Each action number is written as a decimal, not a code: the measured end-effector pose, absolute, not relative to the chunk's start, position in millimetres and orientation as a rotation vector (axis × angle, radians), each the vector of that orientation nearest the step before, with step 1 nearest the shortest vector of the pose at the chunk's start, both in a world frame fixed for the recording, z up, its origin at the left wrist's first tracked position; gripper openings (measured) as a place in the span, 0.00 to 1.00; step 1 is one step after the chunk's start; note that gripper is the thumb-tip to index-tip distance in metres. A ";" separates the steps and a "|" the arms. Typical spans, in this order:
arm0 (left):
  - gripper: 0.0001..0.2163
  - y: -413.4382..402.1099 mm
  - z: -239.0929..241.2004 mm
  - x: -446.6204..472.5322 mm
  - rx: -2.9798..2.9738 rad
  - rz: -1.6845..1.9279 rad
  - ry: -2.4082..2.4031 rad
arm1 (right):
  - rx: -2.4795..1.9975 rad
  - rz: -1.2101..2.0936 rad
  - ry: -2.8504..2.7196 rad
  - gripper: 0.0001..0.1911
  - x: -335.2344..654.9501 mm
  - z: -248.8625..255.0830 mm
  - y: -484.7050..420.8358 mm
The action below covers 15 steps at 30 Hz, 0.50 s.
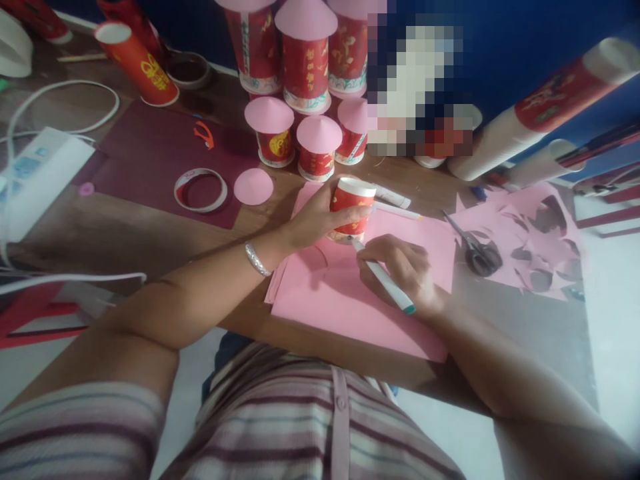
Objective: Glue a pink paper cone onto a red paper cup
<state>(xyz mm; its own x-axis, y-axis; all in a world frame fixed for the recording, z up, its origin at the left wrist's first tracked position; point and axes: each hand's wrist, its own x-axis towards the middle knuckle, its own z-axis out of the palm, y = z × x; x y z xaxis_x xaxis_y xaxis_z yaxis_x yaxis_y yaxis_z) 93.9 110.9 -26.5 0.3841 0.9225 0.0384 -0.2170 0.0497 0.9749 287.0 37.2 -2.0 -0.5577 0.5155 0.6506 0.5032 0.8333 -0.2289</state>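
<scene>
My left hand (320, 217) is wrapped round a small red paper cup (353, 200) with a white rim and gold print, tilted slightly over pink paper sheets (320, 300). In my right hand (400, 267) is a white marker pen (387, 287) with a green end, its tip touching or very near the pale band at the cup's base. A white pencil-like stick (397, 211) and a rolled whitish tube (393, 196) lie just behind the cup. Several red cups with pink cone tops (319, 137) stand stacked beyond my hands.
Scissors (481, 257) rest on cut pink scraps (535, 240) at right. To the left are a pink cone (253, 187), a cut cup ring (200, 191), a maroon sheet (150, 160) and a white power strip (45, 173). Long stacked cups (530, 113) lean at back right.
</scene>
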 end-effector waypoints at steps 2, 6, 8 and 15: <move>0.26 111.2 -27.0 93.6 1.216 1.007 0.761 | -0.750 0.030 -2.258 0.09 287.8 -2.4 37.1; 0.26 111.6 -28.7 92.9 1.251 1.019 0.774 | -0.771 0.049 -2.246 0.09 288.5 -2.2 36.4; 0.26 111.6 -29.4 92.7 1.268 1.028 0.780 | -0.784 0.061 -2.245 0.09 288.2 -1.7 36.0; 0.25 112.3 -32.9 93.3 1.240 1.042 0.752 | -0.794 0.075 -2.240 0.09 287.8 -0.5 35.4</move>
<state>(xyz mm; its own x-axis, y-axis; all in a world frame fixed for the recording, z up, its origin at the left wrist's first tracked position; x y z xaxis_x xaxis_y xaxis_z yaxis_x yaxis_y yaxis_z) 93.3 112.3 -32.9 0.3718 0.9248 0.0806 -0.2156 0.0015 0.9765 287.8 35.4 -0.5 -0.5299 0.5636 0.6337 0.5199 0.8062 -0.2823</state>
